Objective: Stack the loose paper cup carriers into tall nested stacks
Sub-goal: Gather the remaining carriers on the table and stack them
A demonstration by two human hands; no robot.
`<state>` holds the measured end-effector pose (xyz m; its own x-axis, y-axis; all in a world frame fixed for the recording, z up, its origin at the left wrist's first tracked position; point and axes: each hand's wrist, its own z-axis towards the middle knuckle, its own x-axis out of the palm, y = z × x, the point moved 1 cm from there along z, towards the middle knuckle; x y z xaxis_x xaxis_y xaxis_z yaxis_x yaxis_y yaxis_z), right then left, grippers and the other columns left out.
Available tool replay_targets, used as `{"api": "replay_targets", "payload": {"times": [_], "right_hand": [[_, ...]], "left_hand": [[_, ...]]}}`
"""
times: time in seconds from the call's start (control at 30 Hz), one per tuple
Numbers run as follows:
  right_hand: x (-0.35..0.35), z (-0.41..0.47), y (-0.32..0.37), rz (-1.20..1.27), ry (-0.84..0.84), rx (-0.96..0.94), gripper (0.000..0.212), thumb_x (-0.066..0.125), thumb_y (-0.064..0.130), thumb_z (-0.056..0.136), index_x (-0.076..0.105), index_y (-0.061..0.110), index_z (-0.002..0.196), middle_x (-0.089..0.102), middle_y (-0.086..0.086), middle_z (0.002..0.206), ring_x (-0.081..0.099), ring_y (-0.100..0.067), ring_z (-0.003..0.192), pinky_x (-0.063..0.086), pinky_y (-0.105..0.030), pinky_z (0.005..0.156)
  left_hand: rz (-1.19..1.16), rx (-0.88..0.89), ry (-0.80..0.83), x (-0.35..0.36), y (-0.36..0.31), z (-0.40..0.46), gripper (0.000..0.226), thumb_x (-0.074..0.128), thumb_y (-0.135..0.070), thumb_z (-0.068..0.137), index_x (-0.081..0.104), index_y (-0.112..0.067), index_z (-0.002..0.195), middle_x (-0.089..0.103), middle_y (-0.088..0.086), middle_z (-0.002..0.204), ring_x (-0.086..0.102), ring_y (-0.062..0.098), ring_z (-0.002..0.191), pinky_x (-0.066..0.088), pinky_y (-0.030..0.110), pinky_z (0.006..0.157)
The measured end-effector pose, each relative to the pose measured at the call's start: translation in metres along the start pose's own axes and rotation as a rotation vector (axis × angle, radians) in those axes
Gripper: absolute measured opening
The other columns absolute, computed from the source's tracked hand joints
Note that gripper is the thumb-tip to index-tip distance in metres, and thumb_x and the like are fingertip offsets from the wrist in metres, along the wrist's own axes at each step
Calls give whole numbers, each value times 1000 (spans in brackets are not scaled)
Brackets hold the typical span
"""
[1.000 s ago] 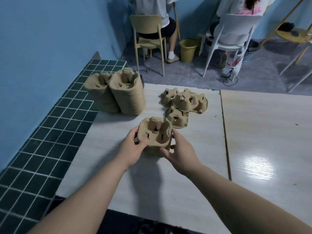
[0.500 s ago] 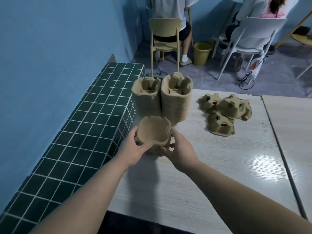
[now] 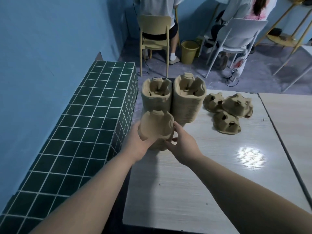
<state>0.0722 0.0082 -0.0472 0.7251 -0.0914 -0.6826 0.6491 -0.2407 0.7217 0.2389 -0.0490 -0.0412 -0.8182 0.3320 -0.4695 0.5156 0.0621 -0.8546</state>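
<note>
Looking down from the head camera, both hands hold a short nested stack of paper cup carriers (image 3: 156, 128) above the near left part of the worktop (image 3: 194, 174), tipped so its hollow underside faces the camera. The left hand (image 3: 141, 143) has its grip curled round the stack's left side, and the right hand (image 3: 184, 146) pinches the right side between thumb and fingers. Just behind the held stack stand two tall nested stacks, the left tall stack (image 3: 156, 97) and the right tall stack (image 3: 188, 100), side by side and touching or nearly so, beside the green tiled ledge (image 3: 81, 124). To their right lie three loose carriers (image 3: 228, 109) in a small cluster, upside down on the worktop. Judging by this, most of the work looks done: the held stack has yet to join a tall one, and the three loose carriers remain to be gathered.
</note>
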Motion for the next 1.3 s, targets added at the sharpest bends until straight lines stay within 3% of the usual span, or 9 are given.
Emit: {"api": "replay_targets", "payload": {"times": [0.37,0.43,0.5,0.63,0.77,0.87,1.0,1.3], "right_hand": [[3,8,-2,-91,19,33,77,63,33,86,19,29,149,51,5,138,58,-23,111,48,-37,88],[2,8,-3,-122,18,22,77,63,35,86,18,29,149,48,4,140,56,-23,115,48,-36,88],[0,5,-3,-174,12,-11,77,62,37,87,18,28,149,43,3,144,52,-22,118,46,-34,86],[-17,-5,-10,-286,7,22,79,59,43,90,13,23,151,28,2,153,48,-24,124,44,-35,88],[-44,-15,-28,-288,-43,34,76,59,42,89,18,23,150,26,2,153,44,-24,129,44,-37,94],[-72,-18,-49,-302,-95,65,75,60,42,89,21,22,150,25,1,154,35,-21,136,40,-37,101],[-114,-15,-84,-322,-177,110,71,62,41,87,29,22,147,32,-1,150,38,-24,132,40,-37,100],[-209,37,-174,-336,-218,163,66,60,41,87,34,20,144,29,-8,152,31,-31,135,30,-40,108]], "left_hand": [[26,-5,14,-3,-3,7,77,76,-34,83,34,-24,147,54,-5,136,57,17,119,48,43,103],[55,3,11,-3,-5,5,76,74,-34,85,32,-23,148,53,-4,138,55,18,122,45,37,104],[156,42,-17,-4,-9,1,78,71,-36,87,28,-23,150,44,-3,146,48,19,130,39,28,102],[474,206,-98,-3,-25,-10,80,65,-42,89,20,-23,154,18,-2,161,17,19,148,25,37,115],[623,436,-82,15,-50,-16,75,61,-41,91,25,-19,153,17,0,161,4,18,150,0,31,121],[664,549,-28,46,-71,-17,74,61,-42,90,28,-21,152,18,0,161,5,18,149,-15,19,113],[650,606,78,97,-98,-7,72,59,-40,91,27,-21,152,17,1,162,8,18,149,0,24,117],[694,453,179,211,-153,65,78,60,-45,90,21,-22,154,13,2,162,7,21,149,6,32,121]]}}
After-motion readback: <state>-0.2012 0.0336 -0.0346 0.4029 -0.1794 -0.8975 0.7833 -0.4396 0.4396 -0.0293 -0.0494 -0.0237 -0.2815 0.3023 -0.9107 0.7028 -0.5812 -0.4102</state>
